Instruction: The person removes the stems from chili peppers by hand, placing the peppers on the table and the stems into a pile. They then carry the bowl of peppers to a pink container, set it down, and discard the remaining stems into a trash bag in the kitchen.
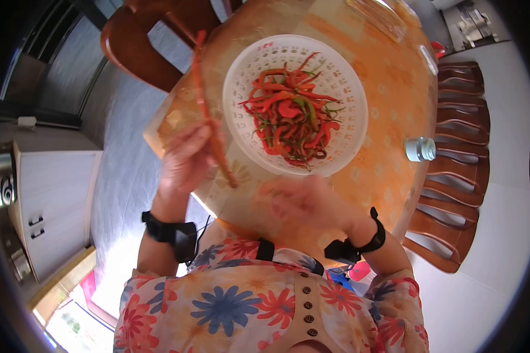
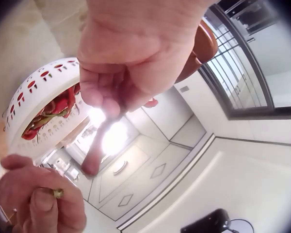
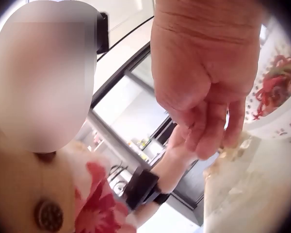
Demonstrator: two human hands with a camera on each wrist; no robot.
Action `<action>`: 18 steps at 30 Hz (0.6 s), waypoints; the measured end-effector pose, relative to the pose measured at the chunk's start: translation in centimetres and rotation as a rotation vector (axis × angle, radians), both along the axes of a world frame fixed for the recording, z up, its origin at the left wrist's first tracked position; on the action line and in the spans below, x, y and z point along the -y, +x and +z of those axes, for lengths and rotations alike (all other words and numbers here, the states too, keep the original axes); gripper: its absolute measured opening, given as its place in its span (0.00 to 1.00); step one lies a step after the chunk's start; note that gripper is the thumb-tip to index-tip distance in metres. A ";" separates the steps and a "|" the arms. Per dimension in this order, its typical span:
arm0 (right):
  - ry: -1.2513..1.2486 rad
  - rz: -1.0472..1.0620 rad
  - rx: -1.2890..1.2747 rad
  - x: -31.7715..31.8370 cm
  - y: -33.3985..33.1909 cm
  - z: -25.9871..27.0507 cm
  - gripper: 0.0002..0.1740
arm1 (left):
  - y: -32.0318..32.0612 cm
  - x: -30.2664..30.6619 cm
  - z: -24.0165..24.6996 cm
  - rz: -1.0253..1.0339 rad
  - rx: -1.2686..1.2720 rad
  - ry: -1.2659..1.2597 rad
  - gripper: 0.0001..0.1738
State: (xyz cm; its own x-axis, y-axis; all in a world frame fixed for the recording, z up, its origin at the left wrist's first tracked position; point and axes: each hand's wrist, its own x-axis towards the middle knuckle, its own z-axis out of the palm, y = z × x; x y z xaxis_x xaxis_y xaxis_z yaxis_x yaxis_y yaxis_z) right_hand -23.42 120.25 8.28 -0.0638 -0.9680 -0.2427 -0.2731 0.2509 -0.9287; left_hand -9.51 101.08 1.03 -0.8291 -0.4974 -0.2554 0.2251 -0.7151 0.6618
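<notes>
My left hand (image 1: 188,156) grips a long, thin red chili pepper (image 1: 201,88) around its middle, left of the basket. In the left wrist view one end of the pepper (image 2: 93,158) sticks out below the curled fingers. My right hand (image 1: 297,200) is close by at the basket's near side, blurred in the head view. Between its thumb and finger a small green pepper stem (image 2: 57,193) shows in the left wrist view. A white perforated plastic basket (image 1: 237,112) holds a heap of red chili peppers (image 1: 288,112), a few partly green.
The basket stands on a table (image 1: 388,88) with an orange patterned top. A small pale jar (image 1: 420,149) is at the table's right edge. Wooden chairs (image 1: 453,217) line the right side, and another chair (image 1: 138,44) stands at the upper left.
</notes>
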 end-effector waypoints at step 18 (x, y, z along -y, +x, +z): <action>0.295 -0.443 -0.881 2.1 -10.2 -7.7 0.13 | -0.3 -1.2 -4.0 -0.328 0.554 -0.443 0.24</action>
State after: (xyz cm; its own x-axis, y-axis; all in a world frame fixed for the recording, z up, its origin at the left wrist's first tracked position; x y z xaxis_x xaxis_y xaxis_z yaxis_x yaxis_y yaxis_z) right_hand -33.59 118.14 0.61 -0.6714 -0.7234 -0.1611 -0.6547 0.6808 -0.3284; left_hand -9.81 102.33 -2.99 -0.7608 -0.4014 -0.5099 -0.3985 -0.3313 0.8553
